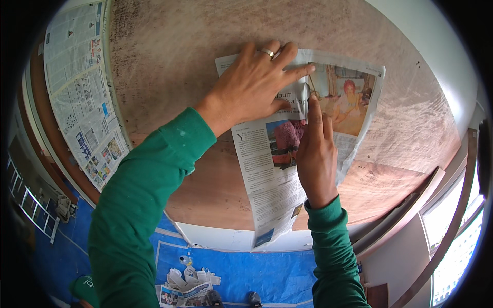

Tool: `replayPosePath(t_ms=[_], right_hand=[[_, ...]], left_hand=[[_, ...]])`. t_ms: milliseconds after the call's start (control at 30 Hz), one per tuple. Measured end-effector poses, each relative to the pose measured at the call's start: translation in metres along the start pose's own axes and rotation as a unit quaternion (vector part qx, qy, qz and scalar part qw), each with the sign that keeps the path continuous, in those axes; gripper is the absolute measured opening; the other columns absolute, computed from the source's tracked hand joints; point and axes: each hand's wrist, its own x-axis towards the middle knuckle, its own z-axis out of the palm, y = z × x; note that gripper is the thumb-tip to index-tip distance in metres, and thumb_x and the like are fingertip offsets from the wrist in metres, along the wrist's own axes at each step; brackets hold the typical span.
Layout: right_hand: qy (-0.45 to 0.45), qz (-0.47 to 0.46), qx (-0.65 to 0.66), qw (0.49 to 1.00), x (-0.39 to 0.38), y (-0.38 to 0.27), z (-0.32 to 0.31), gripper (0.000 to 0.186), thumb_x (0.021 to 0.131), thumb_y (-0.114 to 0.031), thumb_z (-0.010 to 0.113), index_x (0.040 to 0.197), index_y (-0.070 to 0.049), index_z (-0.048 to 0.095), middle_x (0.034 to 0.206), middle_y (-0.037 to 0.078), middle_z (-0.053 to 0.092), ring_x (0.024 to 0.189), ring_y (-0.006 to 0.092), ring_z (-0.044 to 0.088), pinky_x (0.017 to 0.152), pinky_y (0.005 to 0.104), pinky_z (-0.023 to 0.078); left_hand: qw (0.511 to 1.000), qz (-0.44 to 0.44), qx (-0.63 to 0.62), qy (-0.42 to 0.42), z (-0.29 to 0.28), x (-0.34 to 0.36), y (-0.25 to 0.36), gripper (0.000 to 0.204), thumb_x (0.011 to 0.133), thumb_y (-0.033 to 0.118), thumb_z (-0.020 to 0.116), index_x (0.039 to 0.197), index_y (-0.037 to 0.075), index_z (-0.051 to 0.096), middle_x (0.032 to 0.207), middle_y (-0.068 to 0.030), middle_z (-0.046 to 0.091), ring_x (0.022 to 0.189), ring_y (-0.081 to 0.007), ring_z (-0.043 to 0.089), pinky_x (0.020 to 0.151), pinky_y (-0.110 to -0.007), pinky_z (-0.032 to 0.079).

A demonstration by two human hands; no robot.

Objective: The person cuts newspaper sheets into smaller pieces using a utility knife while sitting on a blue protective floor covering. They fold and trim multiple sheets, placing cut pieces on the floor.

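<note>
Nearest are two green sleeves, the left one point(138, 205) bent across and the right one point(334, 251) reaching straight up. The left hand point(251, 84) is spread, fingers splayed over the upper part of a newspaper sheet point(257, 174), grasping nothing that shows. The right hand point(317, 149) sits lower and to the right on the same sheet, index finger extended and the others bent; whether it grips anything cannot be told, as its underside is hidden. Just beside that fingertip runs a pale, shiny strip point(303, 105), perhaps a raised fold or a slim blade.

The sheet lies against a brown wooden panel point(169, 66), toward the lower edge, with its narrow bottom corner hanging past that edge over a white band.

The step in hand looks like flattening or creasing the sheet in place. The next move would seem to call for the left hand to hold the upper part steady while the right works down the strip, lightly enough not to tear thin paper.

Farther off, more newspaper point(87, 113) runs along beyond the panel's left edge. Past the lower edge, loose papers point(190, 287) lie on a blue floor sheet point(277, 272), with a ladder point(33, 200) far left
</note>
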Motion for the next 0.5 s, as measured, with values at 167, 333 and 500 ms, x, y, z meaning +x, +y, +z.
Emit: replayPosePath(t_ms=[167, 333, 500], right_hand=[[0.006, -0.006, 0.013, 1.000, -0.008, 0.002, 0.003, 0.089, 0.088, 0.008, 0.070, 0.171, -0.004, 0.039, 0.132, 0.022, 0.063, 0.089, 0.0425, 0.078, 0.071, 0.0490, 0.067], [-0.003, 0.017, 0.055, 0.998, -0.014, 0.004, 0.007, 0.090, 0.087, 0.009, 0.069, 0.171, -0.004, 0.038, 0.130, 0.020, 0.064, 0.088, 0.0406, 0.077, 0.069, 0.0489, 0.066], [-0.004, 0.011, 0.031, 0.999, -0.021, 0.006, 0.009, 0.089, 0.090, 0.010, 0.067, 0.172, -0.005, 0.037, 0.128, 0.019, 0.064, 0.091, 0.0391, 0.076, 0.070, 0.0483, 0.066]], left_hand=[[1.000, 0.001, -0.027, 0.000, -0.004, 0.002, -0.001, 0.101, 0.074, 0.048, 0.099, 0.165, 0.034, 0.057, 0.155, -0.0116, 0.051, 0.136, -0.0351, 0.056, 0.108, -0.050, 0.053], [1.000, 0.005, -0.013, 0.006, -0.004, 0.002, -0.003, 0.096, 0.077, 0.050, 0.097, 0.163, 0.033, 0.060, 0.154, -0.0102, 0.053, 0.137, -0.0329, 0.057, 0.107, -0.050, 0.053], [1.000, 0.014, 0.006, 0.019, -0.003, 0.001, -0.005, 0.087, 0.081, 0.055, 0.093, 0.159, 0.031, 0.064, 0.151, -0.0088, 0.058, 0.139, -0.0289, 0.057, 0.101, -0.048, 0.055]])
